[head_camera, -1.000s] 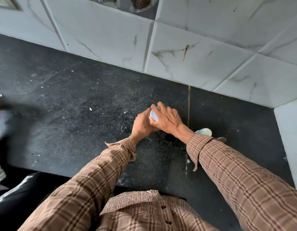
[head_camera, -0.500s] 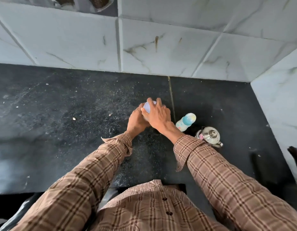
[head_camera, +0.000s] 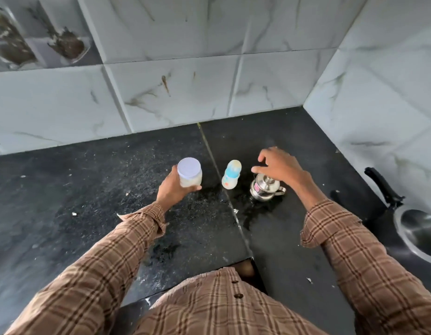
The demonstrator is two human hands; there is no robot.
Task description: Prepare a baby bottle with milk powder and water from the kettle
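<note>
left hand (head_camera: 172,189) round lidded powder jar (head_camera: 189,172), baby bottle (head_camera: 231,174) beside, right hand (head_camera: 279,166) above steel kettle (head_camera: 265,188)

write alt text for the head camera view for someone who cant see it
A person's left hand grips a lidded jar of white powder on a black counter, while the right hand hovers with loosely curled fingers over a small steel kettle. A baby bottle stands between jar and kettle.

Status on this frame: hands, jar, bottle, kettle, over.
Left hand grips lidded powder jar. Right hand hovers over kettle, holding nothing. Baby bottle upright between them, capped. Nothing in the way.
</note>
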